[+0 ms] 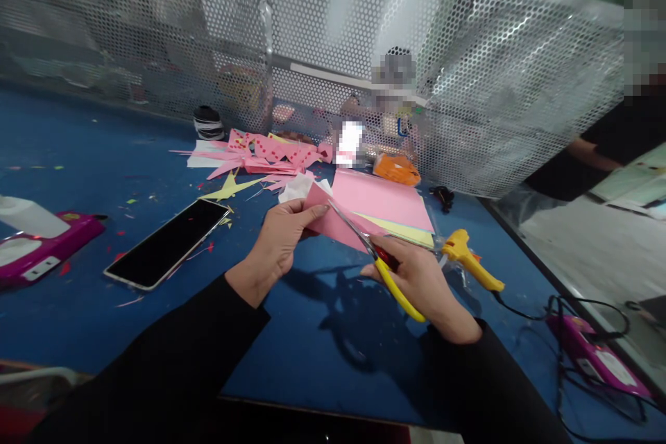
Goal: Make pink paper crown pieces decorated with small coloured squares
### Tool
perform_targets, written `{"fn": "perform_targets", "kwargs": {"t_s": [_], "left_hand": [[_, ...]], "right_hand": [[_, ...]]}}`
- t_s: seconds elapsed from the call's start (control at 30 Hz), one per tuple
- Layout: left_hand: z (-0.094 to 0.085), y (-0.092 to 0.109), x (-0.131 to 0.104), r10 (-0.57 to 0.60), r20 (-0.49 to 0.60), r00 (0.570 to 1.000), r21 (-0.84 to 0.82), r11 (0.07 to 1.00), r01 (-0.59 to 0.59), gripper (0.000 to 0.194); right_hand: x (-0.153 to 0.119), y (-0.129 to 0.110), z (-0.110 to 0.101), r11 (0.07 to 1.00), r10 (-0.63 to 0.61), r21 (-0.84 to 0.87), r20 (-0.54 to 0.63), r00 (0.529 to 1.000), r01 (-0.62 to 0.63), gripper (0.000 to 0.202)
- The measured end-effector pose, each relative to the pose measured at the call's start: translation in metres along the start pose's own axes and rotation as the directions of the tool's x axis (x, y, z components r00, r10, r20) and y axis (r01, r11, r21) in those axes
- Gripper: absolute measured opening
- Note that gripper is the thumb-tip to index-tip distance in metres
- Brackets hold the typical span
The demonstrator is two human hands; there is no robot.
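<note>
Pink paper (333, 222), folded to a rough triangle, sits just above the middle of the view, pinched at its upper left corner between the thumb and fingers of the left hand (275, 246). The right hand (421, 284), at about four o'clock from the paper, is closed through the yellow handles of a pair of scissors (372, 253), whose blades stand slightly parted and lie across the paper's upper edge, pointing toward ten o'clock. Both arms wear black sleeves. Under the hands lies a blue desk (322, 333). At nine o'clock from the left hand rests a phone (166, 243), screen dark and facing up, with small paper scraps around it. At twelve o'clock a stack of pink and yellow sheets (385, 208) lies flat, and beyond it, toward eleven o'clock, a heap of pink cut pieces (265, 152). A yellow glue gun (468, 257) lies just beside the right hand at two o'clock, its black cord running off to four o'clock. A perforated metal screen (494, 104) closes the far side of the desk.
</note>
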State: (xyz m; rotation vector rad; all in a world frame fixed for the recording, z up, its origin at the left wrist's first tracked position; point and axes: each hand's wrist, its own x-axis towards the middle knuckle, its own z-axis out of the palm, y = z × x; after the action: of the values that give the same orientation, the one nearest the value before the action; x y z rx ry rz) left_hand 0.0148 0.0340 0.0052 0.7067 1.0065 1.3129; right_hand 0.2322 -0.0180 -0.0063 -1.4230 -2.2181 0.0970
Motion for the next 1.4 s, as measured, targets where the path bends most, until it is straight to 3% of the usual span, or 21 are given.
{"fn": "perform_targets", "kwargs": {"t_s": [0.37,0.77,0.97,1.4], "left_hand": [[-0.002,0.0018,0.0014,-0.005,0.029,1.0,0.009,1.0,0.005,0.022],[-0.0068,-0.0038,0.0082,0.081,0.03,0.996,-0.037,0.996,-0.08,0.034],[-0.0056,-0.0019,0.0072,0.081,0.021,0.996,-0.034,0.996,-0.08,0.028],[0.0001,-0.0054,0.0008,0.088,0.023,0.996,-0.005,0.996,-0.088,0.031]], "right_hand": [[-0.0009,0.0011,0.0034,1.0,0.022,0.002,0.036,0.999,-0.022,0.045],[0.0006,-0.0013,0.0011,1.0,0.028,-0.011,0.015,0.999,-0.028,0.048],[0.0011,-0.0017,-0.0004,0.998,0.042,0.045,0.067,0.997,-0.045,0.054],[-0.0001,-0.0004,0.003,0.999,0.039,0.026,0.013,0.999,-0.039,0.053]]}}
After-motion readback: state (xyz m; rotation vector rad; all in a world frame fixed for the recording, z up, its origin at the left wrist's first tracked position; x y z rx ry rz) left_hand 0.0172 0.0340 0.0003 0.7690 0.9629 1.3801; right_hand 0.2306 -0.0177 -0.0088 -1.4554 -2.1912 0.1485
